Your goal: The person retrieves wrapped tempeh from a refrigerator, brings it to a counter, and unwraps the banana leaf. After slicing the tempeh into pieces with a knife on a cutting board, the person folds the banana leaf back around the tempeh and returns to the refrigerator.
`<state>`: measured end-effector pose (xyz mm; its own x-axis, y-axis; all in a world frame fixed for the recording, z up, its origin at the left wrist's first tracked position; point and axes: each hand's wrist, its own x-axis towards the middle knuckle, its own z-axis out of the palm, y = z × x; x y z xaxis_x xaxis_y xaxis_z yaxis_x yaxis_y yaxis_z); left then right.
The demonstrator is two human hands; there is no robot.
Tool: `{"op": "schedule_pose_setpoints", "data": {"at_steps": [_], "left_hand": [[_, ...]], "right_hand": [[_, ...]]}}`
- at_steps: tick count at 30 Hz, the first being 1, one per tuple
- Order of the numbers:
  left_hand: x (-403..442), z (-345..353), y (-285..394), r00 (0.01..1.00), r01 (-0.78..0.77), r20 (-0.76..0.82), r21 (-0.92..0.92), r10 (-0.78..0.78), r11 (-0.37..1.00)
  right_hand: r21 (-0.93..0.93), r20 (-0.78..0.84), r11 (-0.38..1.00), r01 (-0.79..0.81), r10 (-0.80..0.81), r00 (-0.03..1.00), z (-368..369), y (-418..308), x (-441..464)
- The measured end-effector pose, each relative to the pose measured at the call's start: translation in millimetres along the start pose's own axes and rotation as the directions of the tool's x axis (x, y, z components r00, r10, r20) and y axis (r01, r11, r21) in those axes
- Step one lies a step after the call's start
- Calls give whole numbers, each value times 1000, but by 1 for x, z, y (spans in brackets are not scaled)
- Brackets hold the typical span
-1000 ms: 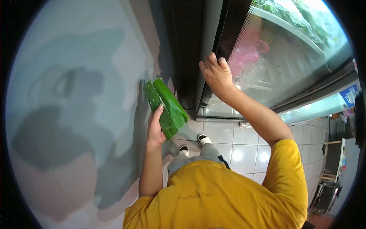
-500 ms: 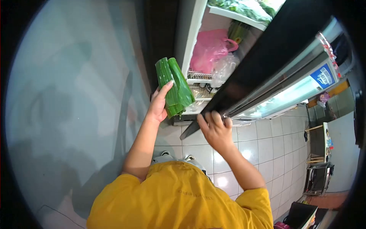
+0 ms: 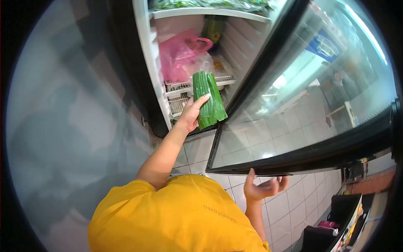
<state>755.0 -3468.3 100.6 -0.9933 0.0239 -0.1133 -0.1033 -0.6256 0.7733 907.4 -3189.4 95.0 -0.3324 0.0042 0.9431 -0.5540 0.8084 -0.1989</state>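
Observation:
My left hand point(image 3: 194, 113) grips folded green leaves point(image 3: 206, 94) that look like banana leaf, the thumb pressed across them. The bundle is in front of the opened fridge point(image 3: 149, 54), before its lower wire shelves. My right hand point(image 3: 264, 189) is apart from the glass door point(image 3: 289, 122), just below its dark bottom edge, with the fingers spread and nothing in them. Inside the fridge a pink plastic bag point(image 3: 178, 56) rests on a wire rack, with a clear plastic bag point(image 3: 199, 64) beside it.
Leafy greens in plastic point(image 3: 210, 4) lie on the fridge's upper shelf point(image 3: 210, 13). A grey wall point(image 3: 67, 126) runs along the left. Tiled floor point(image 3: 281, 210) extends to the right, where black furniture point(image 3: 321, 239) holds a dark pink item point(image 3: 327, 225).
The fridge door has swung wide open to the right. My right hand has let go of its edge. My left hand has carried the leaves right, before the fridge opening.

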Motion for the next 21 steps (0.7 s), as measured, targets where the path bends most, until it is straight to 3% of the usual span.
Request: {"op": "schedule_pose_setpoints", "data": {"at_steps": [1, 5, 8, 11, 13, 15, 17, 19, 21], "left_hand": [[10, 15, -10, 1000, 22, 9, 7, -22, 1000], [46, 39, -25, 999, 46, -20, 61, -45, 997], [65, 43, -26, 1000, 19, -7, 158, -18, 987], [82, 39, -27, 1000, -3, -19, 190, 7, 982], [90, 40, -18, 999, 0, -43, 243, 11, 970], [105, 35, -7, 993, -102, -25, 283, 114, 954], [123, 30, 6, 991, -115, -26, 312, 129, 943], [143, 19, 21, 963, -231, -42, 376, 266, 897], [162, -1, 35, 951, -271, -29, 396, 307, 877]], "right_hand": [[76, -37, 992, -97, 100, 994, -5, 18, 7], [173, 22, 951, -257, 257, 966, -18, 59, -17], [180, -82, 833, -522, 542, 836, -20, 67, -8], [225, -181, 762, -608, 645, 742, -17, 81, 11], [199, -166, 743, -639, 668, 726, -13, 85, 18], [45, -257, 815, -578, 568, 782, 1, 85, 30], [-465, -177, 745, -478, 451, 875, 11, 90, 30], [-180, -310, 970, -166, 105, 945, 48, 93, 35], [-181, -208, 974, -135, 97, 973, 76, 100, 13]]}}
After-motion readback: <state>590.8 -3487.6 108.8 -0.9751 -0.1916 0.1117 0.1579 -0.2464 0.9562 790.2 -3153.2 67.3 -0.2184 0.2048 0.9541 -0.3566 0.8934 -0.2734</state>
